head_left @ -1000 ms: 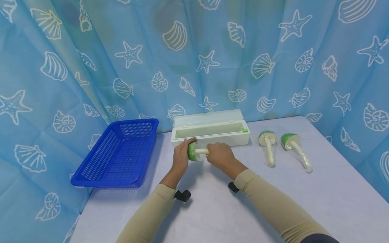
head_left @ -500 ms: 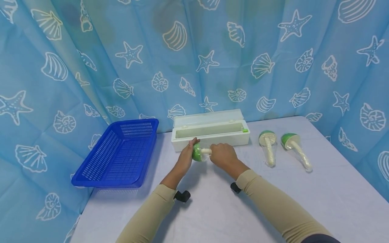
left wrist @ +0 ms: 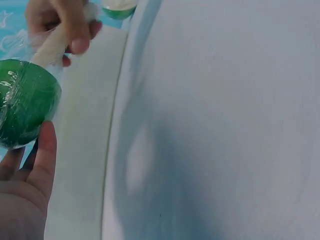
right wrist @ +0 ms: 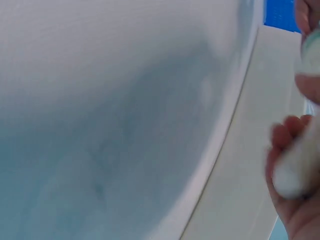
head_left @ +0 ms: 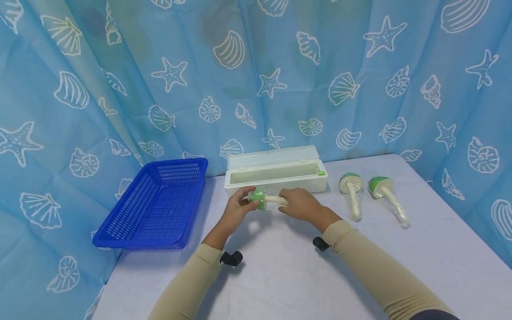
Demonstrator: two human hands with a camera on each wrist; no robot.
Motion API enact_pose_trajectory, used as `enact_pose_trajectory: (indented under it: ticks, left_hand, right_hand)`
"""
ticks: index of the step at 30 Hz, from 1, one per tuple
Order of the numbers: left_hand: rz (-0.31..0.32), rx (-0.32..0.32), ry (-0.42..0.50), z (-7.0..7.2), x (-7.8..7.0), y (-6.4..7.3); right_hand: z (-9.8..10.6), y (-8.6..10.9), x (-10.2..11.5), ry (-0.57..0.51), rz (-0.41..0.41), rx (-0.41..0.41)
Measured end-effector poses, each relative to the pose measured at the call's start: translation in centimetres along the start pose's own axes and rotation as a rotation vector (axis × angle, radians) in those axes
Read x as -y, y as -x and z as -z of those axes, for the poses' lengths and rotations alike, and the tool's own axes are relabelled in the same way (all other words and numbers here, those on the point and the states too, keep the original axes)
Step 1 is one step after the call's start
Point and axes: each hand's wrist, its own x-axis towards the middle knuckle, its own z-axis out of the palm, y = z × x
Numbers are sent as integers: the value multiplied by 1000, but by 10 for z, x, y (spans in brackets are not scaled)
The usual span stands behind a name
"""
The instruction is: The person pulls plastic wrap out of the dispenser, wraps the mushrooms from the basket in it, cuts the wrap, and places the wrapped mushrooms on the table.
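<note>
A toy mushroom with a green cap and a cream stem, wrapped in clear plastic, is held sideways between both hands above the table. My left hand holds the cap between thumb and fingers; in the left wrist view its fingertips lie against the green cap. My right hand grips the stem towards its end, and the blurred stem end shows in its palm in the right wrist view. Just behind the hands stands a long white box, its lid raised.
Two more wrapped toy mushrooms, one upright in view and one slanted, lie at the right of the white-covered table. A blue plastic basket sits at the left. A shell-print curtain hangs behind.
The left hand has shifted from lying flat along the cap to holding it with the thumb in front. The right hand has moved slightly right, and more of the stem now shows.
</note>
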Motion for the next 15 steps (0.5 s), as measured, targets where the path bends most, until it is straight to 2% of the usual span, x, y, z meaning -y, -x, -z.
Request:
enact_pose_trajectory:
  ticks: [2, 6, 13, 15]
  left_hand:
    - [-3, -5, 23, 5, 2, 1]
    - [3, 0, 40, 12, 8, 1]
    - [10, -6, 9, 13, 13, -1]
    - [23, 2, -11, 11, 7, 2]
  right_hand:
    - [1, 1, -4, -97, 5, 29]
    - [3, 3, -10, -214, -4, 49]
    - [-2, 4, -6, -253, 26, 65]
    - [-5, 4, -5, -239, 30, 83]
